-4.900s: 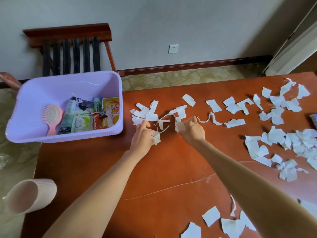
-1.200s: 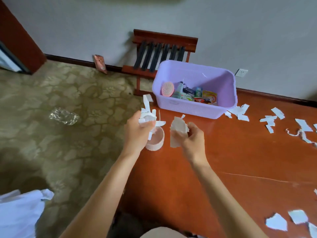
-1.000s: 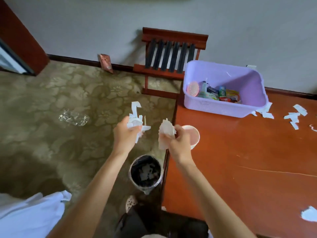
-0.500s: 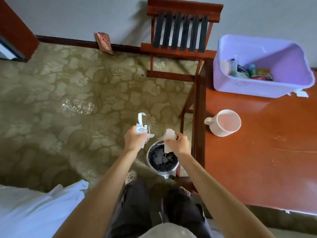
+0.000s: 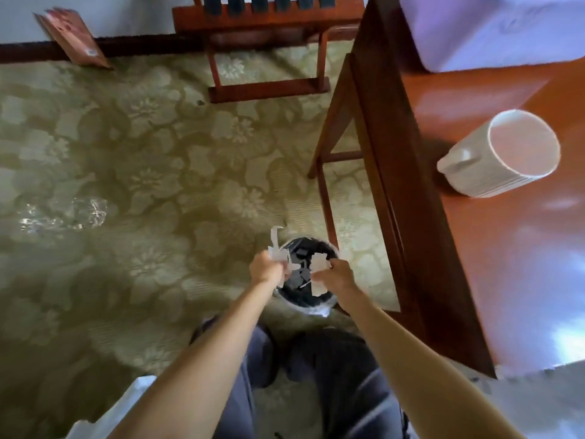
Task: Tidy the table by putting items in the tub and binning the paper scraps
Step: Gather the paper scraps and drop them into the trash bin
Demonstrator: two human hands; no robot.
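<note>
A small round bin (image 5: 304,299) with a dark liner stands on the carpet beside the table leg, with scraps inside. My left hand (image 5: 265,268) grips a bunch of white paper scraps (image 5: 276,248) over the bin's left rim. My right hand (image 5: 339,274) holds another wad of scraps (image 5: 319,263) over its right side. The purple tub (image 5: 493,30) sits at the far corner of the red-brown table (image 5: 506,248); its contents are out of sight.
A white mug (image 5: 503,156) stands on the table near its left edge. A wooden chair (image 5: 269,49) is against the wall beyond the bin. Clear plastic wrap (image 5: 63,213) lies on the patterned carpet at left. My legs are just below the bin.
I turned from the table to the floor with both handfuls of scraps. My hands have dropped lower and now hang right over the bin.
</note>
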